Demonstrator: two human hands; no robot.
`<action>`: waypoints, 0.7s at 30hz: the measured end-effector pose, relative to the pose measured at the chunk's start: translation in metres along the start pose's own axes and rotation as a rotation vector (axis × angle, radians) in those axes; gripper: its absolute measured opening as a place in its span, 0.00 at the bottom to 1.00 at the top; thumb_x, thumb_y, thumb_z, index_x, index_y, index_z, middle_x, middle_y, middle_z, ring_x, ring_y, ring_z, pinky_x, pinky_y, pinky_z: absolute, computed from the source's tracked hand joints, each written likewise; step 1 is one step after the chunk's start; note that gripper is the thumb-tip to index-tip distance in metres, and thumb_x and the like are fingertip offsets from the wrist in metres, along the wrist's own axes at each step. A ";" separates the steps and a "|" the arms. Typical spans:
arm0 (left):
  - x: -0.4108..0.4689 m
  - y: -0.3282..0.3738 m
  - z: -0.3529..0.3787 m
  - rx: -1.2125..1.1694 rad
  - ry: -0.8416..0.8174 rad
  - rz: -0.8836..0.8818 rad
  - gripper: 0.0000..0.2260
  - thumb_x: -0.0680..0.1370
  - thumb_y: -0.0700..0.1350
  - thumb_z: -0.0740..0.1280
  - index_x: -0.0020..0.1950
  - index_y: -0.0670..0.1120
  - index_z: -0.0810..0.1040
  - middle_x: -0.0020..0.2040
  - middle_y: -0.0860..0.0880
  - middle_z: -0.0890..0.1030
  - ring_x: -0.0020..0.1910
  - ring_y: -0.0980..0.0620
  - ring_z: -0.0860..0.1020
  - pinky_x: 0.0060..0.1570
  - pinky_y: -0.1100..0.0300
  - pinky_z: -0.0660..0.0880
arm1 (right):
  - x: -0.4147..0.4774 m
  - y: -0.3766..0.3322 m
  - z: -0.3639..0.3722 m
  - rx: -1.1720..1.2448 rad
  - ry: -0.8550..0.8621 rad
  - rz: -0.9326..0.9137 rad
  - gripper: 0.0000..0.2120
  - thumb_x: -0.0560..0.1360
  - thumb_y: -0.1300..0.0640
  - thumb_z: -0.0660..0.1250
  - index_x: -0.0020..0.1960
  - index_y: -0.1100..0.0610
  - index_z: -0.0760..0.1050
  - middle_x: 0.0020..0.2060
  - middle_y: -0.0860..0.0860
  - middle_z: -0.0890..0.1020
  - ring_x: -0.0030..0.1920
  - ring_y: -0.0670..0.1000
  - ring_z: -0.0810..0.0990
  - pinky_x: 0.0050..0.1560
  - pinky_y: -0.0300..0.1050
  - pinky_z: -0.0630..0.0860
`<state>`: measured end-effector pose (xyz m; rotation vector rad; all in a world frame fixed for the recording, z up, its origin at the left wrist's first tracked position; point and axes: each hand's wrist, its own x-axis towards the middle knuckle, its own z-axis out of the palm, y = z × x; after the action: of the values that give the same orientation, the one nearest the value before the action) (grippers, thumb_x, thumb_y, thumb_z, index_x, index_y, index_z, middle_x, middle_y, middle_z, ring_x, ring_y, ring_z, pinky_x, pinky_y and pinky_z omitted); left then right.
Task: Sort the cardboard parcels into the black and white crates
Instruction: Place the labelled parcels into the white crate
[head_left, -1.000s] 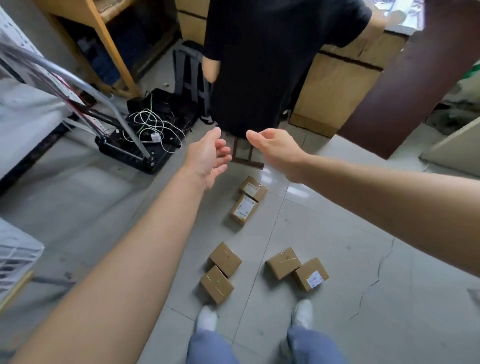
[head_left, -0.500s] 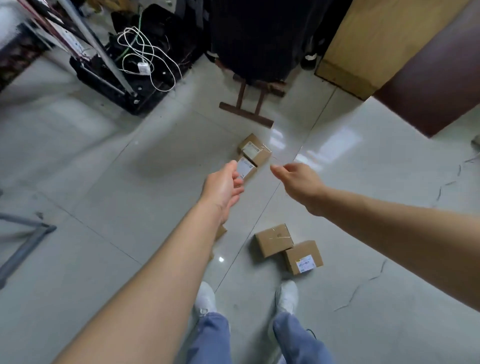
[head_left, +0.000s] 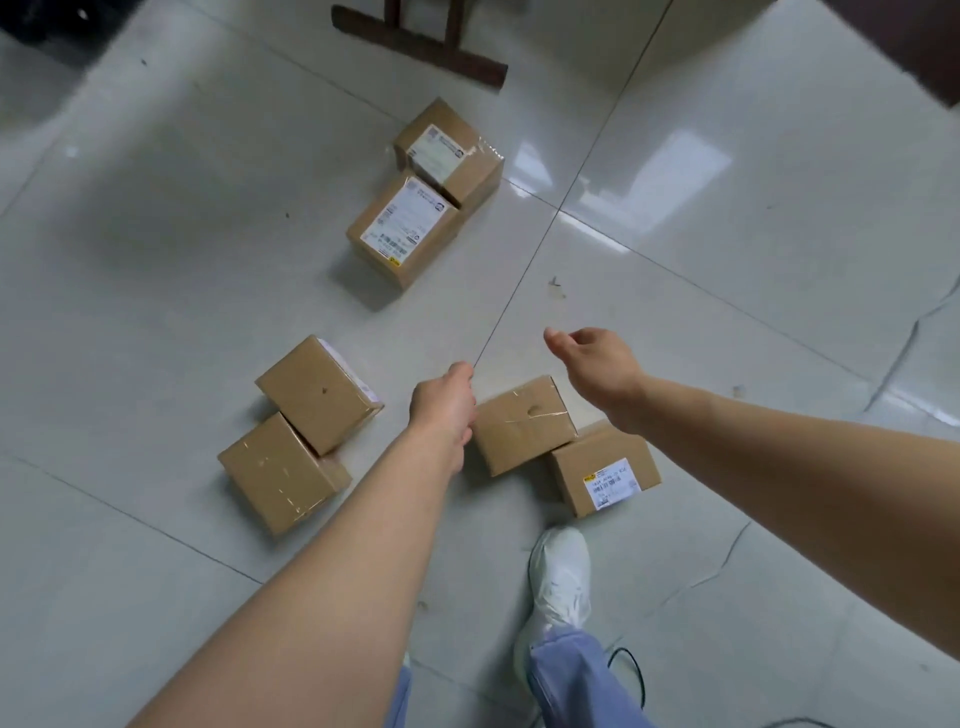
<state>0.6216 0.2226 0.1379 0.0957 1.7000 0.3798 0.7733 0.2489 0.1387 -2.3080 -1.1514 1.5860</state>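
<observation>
Brown cardboard parcels (head_left: 317, 395) are spread over a pale tiled floor (head_left: 156, 234). The right hand (head_left: 592, 364) is held relaxed and empty. The left hand's (head_left: 444, 402) fingers are hidden.

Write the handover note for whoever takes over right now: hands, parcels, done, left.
Left hand and right hand: both empty, fingers loosely curled, above the floor.
Six parcels lie on it in three pairs: far labelled pair, near left pair, near right pair just below the hands.
Neither crate is in view.
Done: nothing visibly sorted.
Left: all six parcels to go into the crates.
</observation>
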 end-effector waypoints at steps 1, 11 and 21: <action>0.016 -0.012 0.004 0.014 0.014 -0.023 0.07 0.78 0.49 0.61 0.48 0.45 0.70 0.42 0.46 0.68 0.39 0.49 0.66 0.36 0.59 0.64 | 0.011 0.014 0.006 -0.002 -0.005 0.016 0.25 0.80 0.45 0.58 0.63 0.65 0.72 0.61 0.58 0.77 0.61 0.57 0.75 0.58 0.46 0.69; 0.125 -0.096 0.024 0.030 0.035 -0.144 0.21 0.80 0.53 0.60 0.70 0.44 0.70 0.64 0.48 0.72 0.65 0.45 0.70 0.64 0.52 0.65 | 0.090 0.108 0.062 -0.018 -0.010 0.170 0.32 0.79 0.42 0.56 0.72 0.64 0.60 0.70 0.59 0.67 0.69 0.58 0.66 0.64 0.48 0.64; 0.120 -0.044 0.025 -0.158 -0.013 -0.023 0.13 0.80 0.56 0.59 0.53 0.48 0.75 0.43 0.54 0.79 0.38 0.56 0.78 0.31 0.62 0.68 | 0.096 0.087 0.054 0.065 -0.001 0.163 0.30 0.79 0.39 0.52 0.60 0.66 0.71 0.57 0.58 0.73 0.53 0.55 0.70 0.51 0.43 0.63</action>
<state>0.6327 0.2192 0.0083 -0.0366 1.6508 0.4936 0.7887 0.2316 0.0000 -2.4127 -0.9176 1.6506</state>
